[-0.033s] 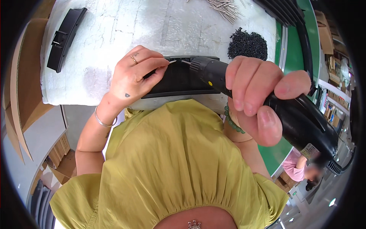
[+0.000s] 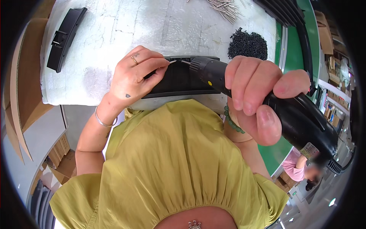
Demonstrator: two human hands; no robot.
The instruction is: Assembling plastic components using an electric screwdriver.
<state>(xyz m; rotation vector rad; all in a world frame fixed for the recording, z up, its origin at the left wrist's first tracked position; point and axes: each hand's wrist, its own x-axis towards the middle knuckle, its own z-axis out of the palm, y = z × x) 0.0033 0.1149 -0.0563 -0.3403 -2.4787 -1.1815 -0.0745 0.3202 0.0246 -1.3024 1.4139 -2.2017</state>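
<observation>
My right hand is wrapped round a black electric screwdriver, which lies slanted with its nose to the left. Its thin bit reaches the far edge of a long black plastic part lying across the near side of the table. My left hand is over the left end of that part, thumb and forefinger pinched together. From the pinch sticks out a slim silvery pin, pointing toward the bit. The fingers hide the rest of the pin and some of the part.
Several metal pins lie heaped at the far side, with a pile of small black screws nearer. A second black plastic part lies far left on the wrapped table top. Cardboard stands left. A person in pink is at lower right.
</observation>
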